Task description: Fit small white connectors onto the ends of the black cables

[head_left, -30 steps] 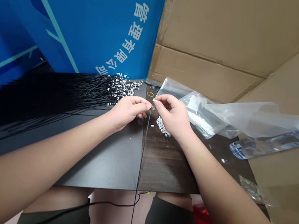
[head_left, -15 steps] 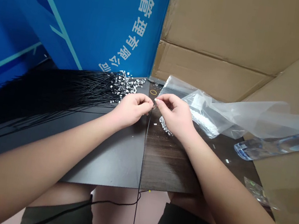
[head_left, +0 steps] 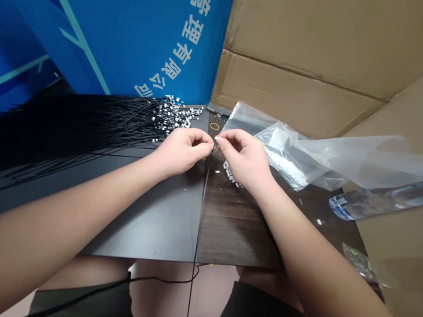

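My left hand (head_left: 180,149) and my right hand (head_left: 241,157) meet fingertip to fingertip over the dark table (head_left: 168,221). The left pinches the top end of a thin black cord (head_left: 200,216) that runs straight down off the table's front edge. The right pinches a tiny white piece against that cord end. A small heap of white pieces (head_left: 230,173) lies just under my right hand. Left of my hands spreads a big bundle of black cords (head_left: 58,127) with white tips (head_left: 174,114).
Clear plastic bags (head_left: 316,160) lie at the right, one holding white pieces, with a clear plastic bottle (head_left: 386,201) beyond. Cardboard (head_left: 314,51) and a blue board (head_left: 117,18) wall the back. A small yellow ring (head_left: 214,126) lies near the back edge.
Both hands stay pinched together at the same spot on the cord; only the camera view has shifted slightly.
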{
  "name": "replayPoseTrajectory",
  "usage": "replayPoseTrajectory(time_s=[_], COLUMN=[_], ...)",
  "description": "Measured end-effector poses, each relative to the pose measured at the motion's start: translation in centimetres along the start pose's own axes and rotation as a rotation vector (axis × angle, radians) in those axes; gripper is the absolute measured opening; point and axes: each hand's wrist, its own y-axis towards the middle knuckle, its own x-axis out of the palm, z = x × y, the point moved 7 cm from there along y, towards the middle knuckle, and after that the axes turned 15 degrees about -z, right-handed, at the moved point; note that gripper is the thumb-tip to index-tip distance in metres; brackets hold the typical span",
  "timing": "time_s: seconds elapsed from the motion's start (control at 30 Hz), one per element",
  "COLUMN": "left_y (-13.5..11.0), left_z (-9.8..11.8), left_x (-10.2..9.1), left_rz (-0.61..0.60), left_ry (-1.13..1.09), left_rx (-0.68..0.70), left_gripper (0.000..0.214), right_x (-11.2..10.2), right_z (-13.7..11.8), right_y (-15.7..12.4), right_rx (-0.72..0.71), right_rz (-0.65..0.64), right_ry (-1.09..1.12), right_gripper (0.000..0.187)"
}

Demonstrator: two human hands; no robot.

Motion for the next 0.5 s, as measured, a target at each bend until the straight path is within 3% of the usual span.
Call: replayPoseTrajectory(time_s=[0.5], left_y=[0.12], left_z=[0.07], left_x=[0.24], left_rz=[-0.019], left_ry=[-0.079], left_rx=[-0.006], left_gripper=[0.016], right_x=[0.05], right_z=[-0.02], right_y=[0.15], right_rx=[-0.026], right_rz=[0.013], right_ry=[-0.021], right_gripper=[0.012])
